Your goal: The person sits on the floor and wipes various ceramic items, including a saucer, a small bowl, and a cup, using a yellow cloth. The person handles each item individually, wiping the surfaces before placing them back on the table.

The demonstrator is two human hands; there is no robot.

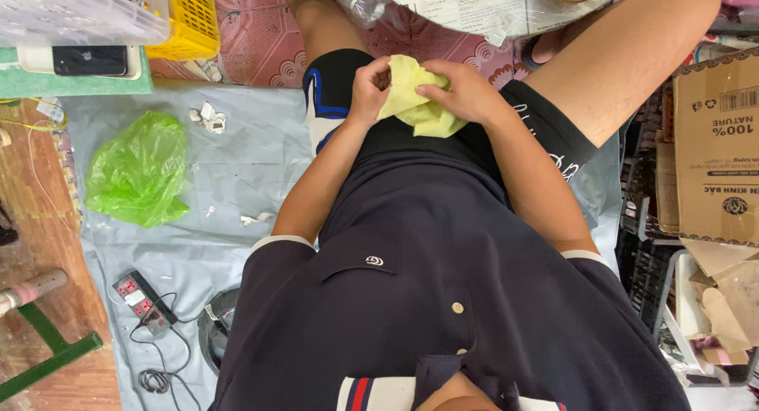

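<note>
Upper centre of frame: yellow cloth (417,102) lay bunched on the lap; left hand (370,87) was curled shut on its top edge, right hand (465,90) pinched its crumpled middle; judged soft, light, limp, non-slippery; best gripped by gathered folds.

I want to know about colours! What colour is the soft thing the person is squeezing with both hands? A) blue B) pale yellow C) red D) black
B: the left hand and the right hand both grip a crumpled pale yellow cloth over the lap.
</note>
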